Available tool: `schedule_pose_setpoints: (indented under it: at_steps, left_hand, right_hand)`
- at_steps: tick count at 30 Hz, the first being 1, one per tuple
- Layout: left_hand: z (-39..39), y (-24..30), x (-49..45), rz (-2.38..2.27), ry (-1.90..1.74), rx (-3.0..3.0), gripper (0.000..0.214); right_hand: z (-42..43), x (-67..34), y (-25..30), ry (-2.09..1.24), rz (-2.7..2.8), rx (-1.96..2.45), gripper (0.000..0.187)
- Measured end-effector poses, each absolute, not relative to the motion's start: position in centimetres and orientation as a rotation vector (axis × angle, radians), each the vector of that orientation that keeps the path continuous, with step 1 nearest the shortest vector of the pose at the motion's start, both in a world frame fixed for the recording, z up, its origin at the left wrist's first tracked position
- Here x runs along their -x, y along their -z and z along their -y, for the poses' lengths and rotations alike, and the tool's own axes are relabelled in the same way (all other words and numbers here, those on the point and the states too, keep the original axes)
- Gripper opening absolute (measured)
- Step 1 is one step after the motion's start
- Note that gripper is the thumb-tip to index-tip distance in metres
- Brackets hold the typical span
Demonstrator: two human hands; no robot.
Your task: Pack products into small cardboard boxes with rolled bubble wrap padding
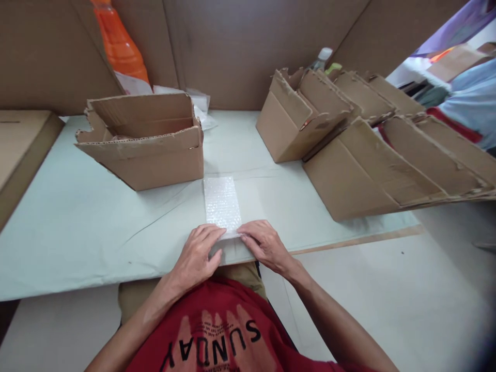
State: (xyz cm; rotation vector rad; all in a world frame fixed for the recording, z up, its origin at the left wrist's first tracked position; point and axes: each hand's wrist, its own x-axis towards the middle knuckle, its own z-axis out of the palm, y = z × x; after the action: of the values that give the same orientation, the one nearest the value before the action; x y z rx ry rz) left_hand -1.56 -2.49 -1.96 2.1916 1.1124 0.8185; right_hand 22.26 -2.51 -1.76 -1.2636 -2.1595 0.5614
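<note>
A small strip of bubble wrap (221, 202) lies flat on the pale green table covering, close to the front edge. Its near end is pinched at both corners. My left hand (199, 253) has its fingertips closed on the left corner, the thumb set apart below. On the right corner, my right hand (264, 245) grips with fingers and thumb together. The near edge looks slightly raised or folded between the hands; whether anything is inside it I cannot tell.
An open cardboard box (166, 160) stands behind on the left. Several open boxes (349, 170) crowd the right side, some reaching past the table edge. An orange bottle (122, 49) and a clear capped bottle (322, 59) stand at the back before a cardboard wall (248, 46).
</note>
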Motion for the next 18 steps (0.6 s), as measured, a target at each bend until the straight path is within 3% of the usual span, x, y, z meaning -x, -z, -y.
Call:
schedule_pose_setpoints:
  at_steps: [5, 12, 18]
  left_hand:
    - [2.5, 2.4, 1.4, -1.376, -0.919, -2.000, 0.027]
    - [1.4, 3.2, 1.2, -1.588, -0.792, -2.145, 0.039]
    - [1.7, 2.9, 1.4, -1.548, -0.928, -2.199, 0.040]
  right_hand:
    - [2.3, -21.7, 1.4, -0.729, 1.944, 1.432, 0.022]
    - [3.8, -20.9, 1.4, -0.163, 1.982, 1.396, 0.025]
    - [4.0, -20.1, 2.2, -0.215, 2.305, 1.325, 0.028]
